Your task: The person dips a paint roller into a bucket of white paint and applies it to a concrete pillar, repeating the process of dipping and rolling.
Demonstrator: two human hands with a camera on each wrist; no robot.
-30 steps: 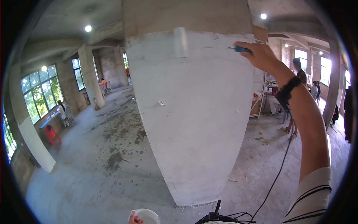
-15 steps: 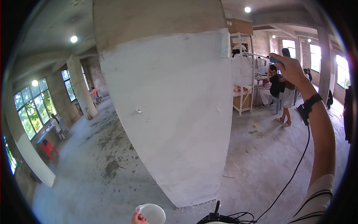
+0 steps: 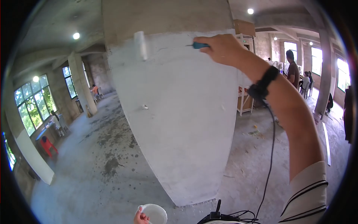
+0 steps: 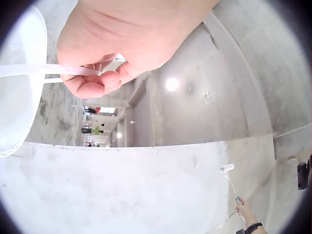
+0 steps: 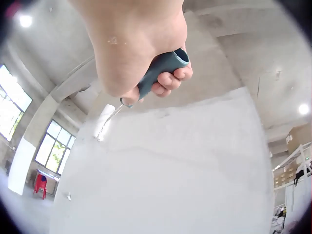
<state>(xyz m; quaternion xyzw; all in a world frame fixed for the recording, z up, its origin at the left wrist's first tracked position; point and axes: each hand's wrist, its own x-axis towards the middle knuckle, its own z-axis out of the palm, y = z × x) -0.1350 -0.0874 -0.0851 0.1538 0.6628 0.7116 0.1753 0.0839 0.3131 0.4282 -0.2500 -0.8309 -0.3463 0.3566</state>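
Observation:
My right hand [image 3: 223, 48] grips the blue-green handle [image 5: 163, 69] of a paint roller, fingers curled round it. In the head view the white roller sleeve [image 3: 141, 45] lies against the upper left of a square column [image 3: 179, 130], near the top border of its white coat. A thin wire frame joins sleeve and handle. Low down in the head view, my left hand [image 3: 140, 217] holds a white bucket [image 3: 165, 213]. The left wrist view has its fingers hooked round the bucket's white strap handle [image 4: 48, 70]; the bucket's contents are hidden there.
Bare grey plaster [image 3: 167, 18] tops the column. A white shelf rack [image 3: 244, 106] stands behind it at right, with a standing person [image 3: 292, 69] beyond. A black cable [image 3: 271, 149] hangs from my right wrist. At far left is a red chair [image 3: 48, 145]; dark splashes mark the floor.
The roller went from the column's upper middle rightward to its right edge, then back leftward to the upper left. My view turned right, then slightly back. The left hand keeps holding the bucket.

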